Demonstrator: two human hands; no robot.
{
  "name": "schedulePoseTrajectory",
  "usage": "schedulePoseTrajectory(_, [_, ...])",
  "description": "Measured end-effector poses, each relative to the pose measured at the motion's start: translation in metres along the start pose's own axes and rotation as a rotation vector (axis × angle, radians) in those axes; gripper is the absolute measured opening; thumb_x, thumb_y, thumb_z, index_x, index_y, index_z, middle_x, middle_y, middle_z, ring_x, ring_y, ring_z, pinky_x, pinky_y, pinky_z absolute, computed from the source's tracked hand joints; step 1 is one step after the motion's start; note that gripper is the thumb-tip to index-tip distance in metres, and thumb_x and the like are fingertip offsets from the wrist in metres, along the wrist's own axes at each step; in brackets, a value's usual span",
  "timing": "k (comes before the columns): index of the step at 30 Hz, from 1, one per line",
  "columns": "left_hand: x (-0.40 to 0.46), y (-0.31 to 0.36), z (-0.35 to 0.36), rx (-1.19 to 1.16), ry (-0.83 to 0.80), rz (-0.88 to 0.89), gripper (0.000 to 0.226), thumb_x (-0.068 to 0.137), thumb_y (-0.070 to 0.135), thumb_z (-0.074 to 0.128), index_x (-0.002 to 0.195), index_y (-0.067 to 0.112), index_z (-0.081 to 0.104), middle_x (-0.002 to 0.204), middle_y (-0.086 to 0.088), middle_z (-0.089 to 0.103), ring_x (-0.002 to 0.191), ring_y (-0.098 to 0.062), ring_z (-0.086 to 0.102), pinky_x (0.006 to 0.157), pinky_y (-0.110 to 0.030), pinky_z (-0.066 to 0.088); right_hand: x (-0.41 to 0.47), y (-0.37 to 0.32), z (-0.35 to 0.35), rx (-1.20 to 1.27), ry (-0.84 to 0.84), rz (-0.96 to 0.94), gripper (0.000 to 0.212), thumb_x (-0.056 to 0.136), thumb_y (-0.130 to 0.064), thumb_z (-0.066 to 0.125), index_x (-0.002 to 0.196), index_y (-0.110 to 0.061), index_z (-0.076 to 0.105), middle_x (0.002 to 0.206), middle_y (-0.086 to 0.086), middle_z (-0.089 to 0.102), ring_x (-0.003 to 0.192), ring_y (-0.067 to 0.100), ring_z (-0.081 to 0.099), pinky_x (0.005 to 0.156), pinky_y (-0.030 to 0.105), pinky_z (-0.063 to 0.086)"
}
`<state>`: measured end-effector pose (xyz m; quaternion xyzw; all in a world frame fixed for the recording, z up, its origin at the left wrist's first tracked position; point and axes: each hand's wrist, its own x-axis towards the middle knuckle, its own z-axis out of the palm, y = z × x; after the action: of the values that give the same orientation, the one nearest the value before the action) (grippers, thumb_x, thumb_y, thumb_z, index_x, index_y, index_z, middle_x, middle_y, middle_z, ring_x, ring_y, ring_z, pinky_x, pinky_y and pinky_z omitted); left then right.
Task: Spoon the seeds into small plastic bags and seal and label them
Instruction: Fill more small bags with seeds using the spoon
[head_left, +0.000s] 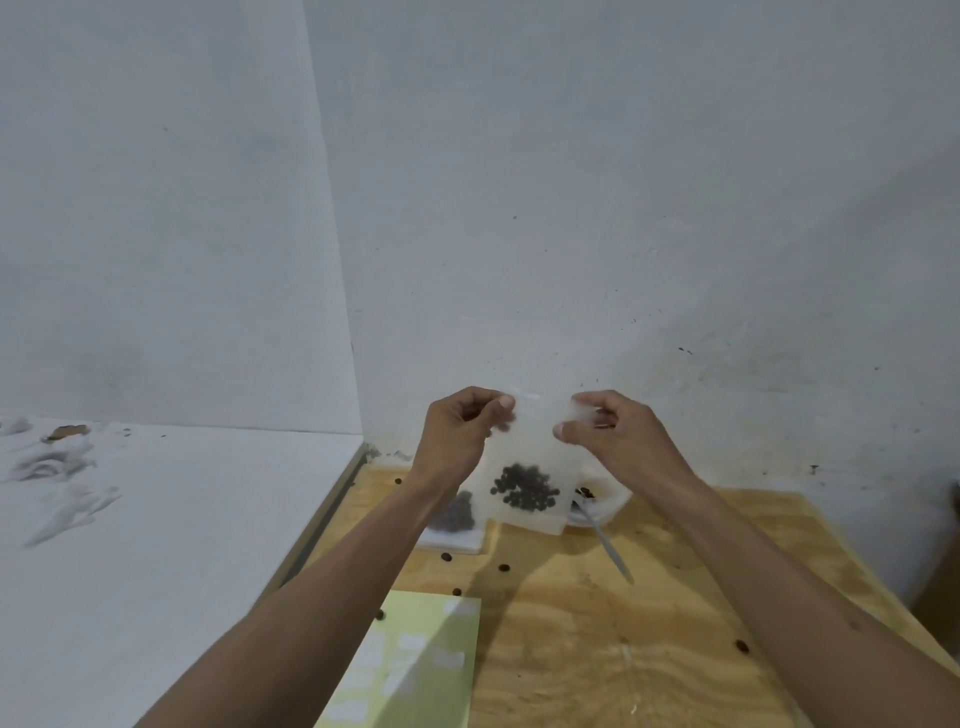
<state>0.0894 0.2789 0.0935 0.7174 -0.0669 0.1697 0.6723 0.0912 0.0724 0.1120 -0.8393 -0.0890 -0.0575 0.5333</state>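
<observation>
I hold a small clear plastic bag upright above the wooden table. Dark seeds sit bunched at its bottom. My left hand pinches the bag's top left corner and my right hand pinches the top right corner. Behind my left wrist another bag with dark seeds lies flat on the table. A white bowl with a few seeds stands behind the held bag, partly hidden, and a metal spoon rests in it with its handle pointing toward me.
A yellow-green label sheet with white stickers lies at the table's near left. Several loose seeds are scattered on the wood. A white surface adjoins the table on the left. White walls stand close behind.
</observation>
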Motion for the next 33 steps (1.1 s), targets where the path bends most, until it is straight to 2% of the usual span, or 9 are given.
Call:
schedulePoseTrajectory(3, [-0.002, 0.003, 0.002, 0.032, -0.008, 0.024, 0.017, 0.094, 0.021, 0.073, 0.093, 0.005, 0.077, 0.077, -0.004, 0.074, 0.071, -0.007, 0.065, 0.068, -0.013, 0.049, 0.008, -0.011, -0.002, -0.057, -0.056, -0.076, 0.038, 0.079, -0.036, 0.084, 0.114, -0.027, 0.072, 0.107, -0.011, 0.070, 0.102, 0.004, 0.066, 0.090, 0.027, 0.052])
schedulePoseTrajectory(6, [-0.005, 0.004, 0.006, 0.055, -0.033, 0.044, 0.018, 0.094, 0.022, 0.072, 0.091, 0.005, 0.077, 0.078, -0.011, 0.073, 0.071, -0.008, 0.065, 0.071, -0.014, 0.050, 0.010, -0.016, 0.006, -0.128, -0.091, -0.124, 0.029, 0.080, -0.037, 0.083, 0.106, -0.026, 0.077, 0.101, -0.014, 0.074, 0.098, -0.001, 0.067, 0.088, 0.023, 0.052])
schedulePoseTrajectory(12, [-0.003, 0.001, 0.008, 0.049, -0.029, 0.031, 0.019, 0.094, 0.024, 0.072, 0.088, 0.007, 0.077, 0.071, 0.001, 0.069, 0.067, -0.004, 0.061, 0.067, -0.011, 0.047, 0.014, -0.017, 0.014, -0.137, -0.061, -0.145, 0.008, 0.085, -0.032, 0.078, 0.091, -0.026, 0.080, 0.087, -0.014, 0.076, 0.089, -0.001, 0.069, 0.084, 0.024, 0.053])
schedulePoseTrajectory(17, [0.002, 0.000, 0.004, 0.009, -0.013, 0.034, 0.021, 0.094, 0.023, 0.072, 0.087, 0.003, 0.076, 0.067, 0.002, 0.065, 0.064, -0.004, 0.058, 0.066, -0.011, 0.046, 0.017, -0.021, 0.021, -0.151, -0.054, -0.160, 0.014, 0.088, -0.036, 0.074, 0.084, -0.023, 0.077, 0.068, -0.015, 0.066, 0.065, 0.000, 0.060, 0.064, 0.018, 0.043])
schedulePoseTrajectory(19, [0.003, 0.000, 0.004, 0.008, -0.021, 0.022, 0.023, 0.094, 0.023, 0.071, 0.087, 0.001, 0.075, 0.067, 0.003, 0.065, 0.064, -0.003, 0.057, 0.066, -0.011, 0.045, 0.020, -0.021, 0.024, -0.205, -0.075, -0.157, 0.025, 0.089, -0.036, 0.070, 0.081, -0.012, 0.074, 0.061, -0.011, 0.055, 0.055, 0.007, 0.047, 0.057, 0.023, 0.037])
schedulePoseTrajectory(22, [0.003, -0.001, 0.003, 0.014, -0.015, -0.002, 0.022, 0.095, 0.023, 0.070, 0.081, 0.006, 0.072, 0.064, 0.007, 0.063, 0.061, -0.001, 0.056, 0.063, -0.011, 0.044, 0.023, -0.020, 0.029, -0.249, -0.110, -0.153, 0.043, 0.090, -0.036, 0.064, 0.087, 0.007, 0.064, 0.064, 0.001, 0.048, 0.057, 0.014, 0.040, 0.056, 0.031, 0.032])
schedulePoseTrajectory(26, [0.003, -0.001, 0.004, 0.039, 0.008, -0.032, 0.023, 0.096, 0.024, 0.070, 0.076, 0.014, 0.069, 0.064, 0.009, 0.062, 0.058, 0.000, 0.054, 0.061, -0.013, 0.044, 0.023, -0.017, 0.030, -0.234, -0.136, -0.160, 0.048, 0.089, -0.039, 0.064, 0.090, 0.008, 0.064, 0.069, 0.012, 0.053, 0.063, 0.016, 0.046, 0.060, 0.032, 0.034])
schedulePoseTrajectory(30, [0.009, 0.000, -0.009, 0.031, 0.112, -0.058, 0.025, 0.097, 0.026, 0.069, 0.075, 0.013, 0.068, 0.070, 0.001, 0.061, 0.065, -0.011, 0.054, 0.065, -0.024, 0.047, 0.022, -0.013, 0.021, -0.134, -0.171, -0.122, 0.029, 0.087, -0.032, 0.070, 0.066, -0.011, 0.070, 0.077, 0.017, 0.069, 0.066, 0.017, 0.057, 0.064, 0.037, 0.049])
schedulePoseTrajectory(33, [0.014, 0.001, -0.021, 0.042, 0.162, -0.059, 0.025, 0.096, 0.027, 0.070, 0.077, 0.010, 0.069, 0.072, -0.001, 0.063, 0.068, -0.013, 0.057, 0.069, -0.025, 0.049, 0.017, -0.011, 0.013, 0.030, -0.159, -0.073, 0.018, 0.089, -0.024, 0.075, 0.080, -0.009, 0.080, 0.083, 0.013, 0.076, 0.069, 0.011, 0.067, 0.076, 0.029, 0.060])
